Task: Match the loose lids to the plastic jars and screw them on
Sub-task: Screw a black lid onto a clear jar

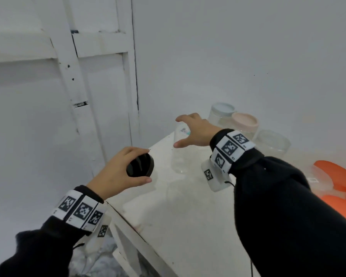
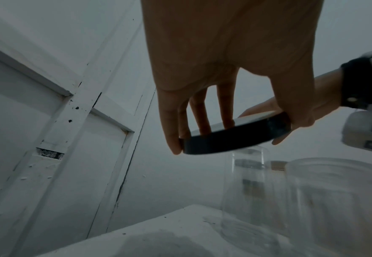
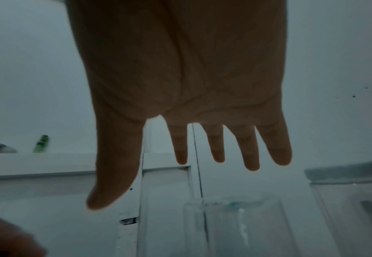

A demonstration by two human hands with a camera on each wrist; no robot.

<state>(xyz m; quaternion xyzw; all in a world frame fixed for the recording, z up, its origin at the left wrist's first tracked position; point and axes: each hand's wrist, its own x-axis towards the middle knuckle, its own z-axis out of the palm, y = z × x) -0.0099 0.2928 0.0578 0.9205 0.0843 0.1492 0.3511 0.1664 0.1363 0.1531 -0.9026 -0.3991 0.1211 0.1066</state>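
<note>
My left hand grips a round black lid by its rim, in the air over the table's left corner. In the left wrist view the lid sits between the thumb and fingers of that hand. A tall clear jar with no lid stands on the white table, just right of the lid. My right hand hovers around the jar's top, fingers spread, holding nothing. The right wrist view shows the open hand above the jar.
At the back right stand a jar with a pale blue lid, a jar with a pink lid and a wide clear jar without a lid. Orange plastic pieces lie at the right edge. A white panelled door is on the left.
</note>
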